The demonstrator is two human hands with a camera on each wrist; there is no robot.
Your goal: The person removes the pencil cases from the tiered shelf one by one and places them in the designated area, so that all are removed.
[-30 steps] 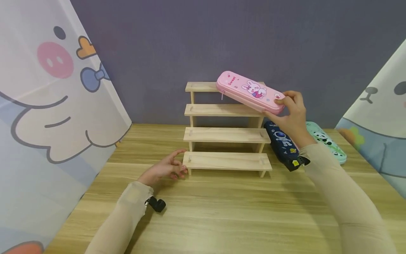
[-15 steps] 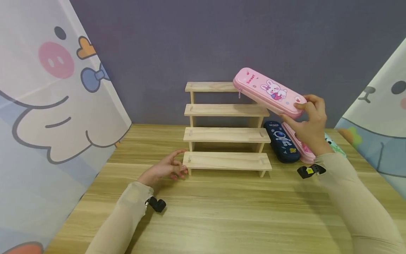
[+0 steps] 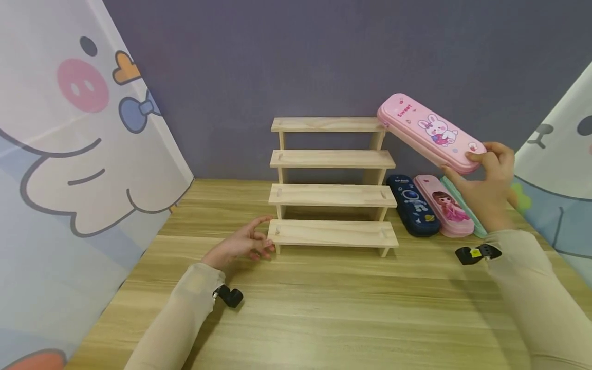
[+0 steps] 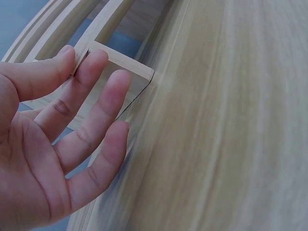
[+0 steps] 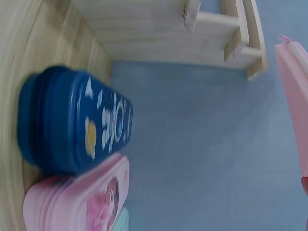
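My right hand (image 3: 492, 182) grips one end of a pink hard pencil case (image 3: 430, 134) with a rabbit print and the word Sweet. The case is tilted in the air, right of the stand's top step; in the right wrist view only its side edge (image 5: 296, 101) shows. The wooden step stand (image 3: 330, 195), with several tiers, is on the table. At its left, my left hand (image 3: 241, 243) holds the end of the lowest step between thumb and index finger. The other left fingers (image 4: 103, 103) are spread loosely beside that step's leg (image 4: 126, 63).
Right of the stand lie a navy space pencil case (image 3: 413, 205), a pink one with a doll print (image 3: 445, 206), and a mint-green one (image 3: 462, 203) partly behind my right hand. A grey wall (image 3: 259, 67) stands behind; printed cloths (image 3: 51, 169) flank the table (image 3: 314, 308).
My right hand has carried the pink rabbit pencil case rightward, away from the stand's upper steps, uncovering the doll pencil case below. The left hand has stayed at the stand.
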